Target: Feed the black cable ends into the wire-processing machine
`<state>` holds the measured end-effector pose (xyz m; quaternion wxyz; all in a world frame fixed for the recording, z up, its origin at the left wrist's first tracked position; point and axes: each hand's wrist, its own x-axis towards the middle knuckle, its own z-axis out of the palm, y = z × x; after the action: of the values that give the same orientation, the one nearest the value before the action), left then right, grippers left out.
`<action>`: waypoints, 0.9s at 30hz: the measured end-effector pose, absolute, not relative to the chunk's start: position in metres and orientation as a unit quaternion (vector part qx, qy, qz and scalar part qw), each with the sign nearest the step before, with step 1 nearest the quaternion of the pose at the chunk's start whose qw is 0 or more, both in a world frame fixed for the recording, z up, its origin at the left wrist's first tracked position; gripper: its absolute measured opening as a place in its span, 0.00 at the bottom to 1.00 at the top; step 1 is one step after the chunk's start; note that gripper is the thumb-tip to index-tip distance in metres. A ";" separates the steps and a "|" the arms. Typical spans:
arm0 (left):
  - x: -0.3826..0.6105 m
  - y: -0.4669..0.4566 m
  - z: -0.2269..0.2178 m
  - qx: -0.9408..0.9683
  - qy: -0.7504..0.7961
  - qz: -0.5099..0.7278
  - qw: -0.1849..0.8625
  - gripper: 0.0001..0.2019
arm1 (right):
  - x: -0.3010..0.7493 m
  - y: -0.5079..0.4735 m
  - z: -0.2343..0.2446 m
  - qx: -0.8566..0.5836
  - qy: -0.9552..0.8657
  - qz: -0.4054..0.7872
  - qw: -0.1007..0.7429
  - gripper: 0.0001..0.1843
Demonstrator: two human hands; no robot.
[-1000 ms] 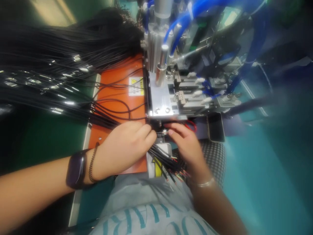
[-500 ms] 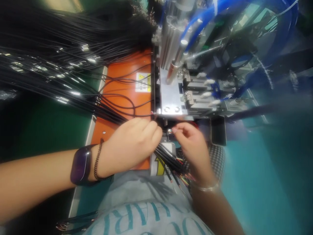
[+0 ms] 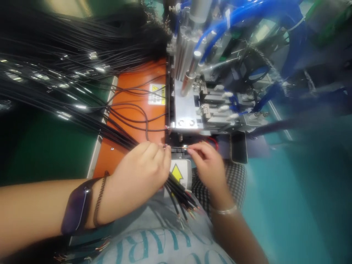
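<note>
Black cables (image 3: 35, 86) sweep in from the left, cropped by the frame, across an orange panel (image 3: 123, 79). The left hand (image 3: 143, 165) is curled closed over their bundle, palm hidden; above, a yellow-marked warning label (image 3: 157, 94) has illegible small print. Upside-down teal capitals cross the shirt (image 3: 156, 240), partly cut off. Between the hands, below a metal press (image 3: 185, 110), runs a thin wire (image 3: 176, 147), its bright end pinched by the right hand's (image 3: 207, 161) thumb and forefinger. Rightward, teal floor (image 3: 277, 205) blurs away.
</note>
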<state>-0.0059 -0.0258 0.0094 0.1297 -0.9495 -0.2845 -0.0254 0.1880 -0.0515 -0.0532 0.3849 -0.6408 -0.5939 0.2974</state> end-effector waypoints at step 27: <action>-0.008 -0.004 0.021 -0.945 -0.324 0.041 -0.020 0.10 | 0.178 -0.070 -0.032 -0.368 -0.766 0.268 0.454 0.19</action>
<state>-0.0077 -0.0041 0.0212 -0.0196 -0.9448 -0.3245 0.0407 0.1783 -0.0701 -0.0322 0.4544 -0.3684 -0.7655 0.2680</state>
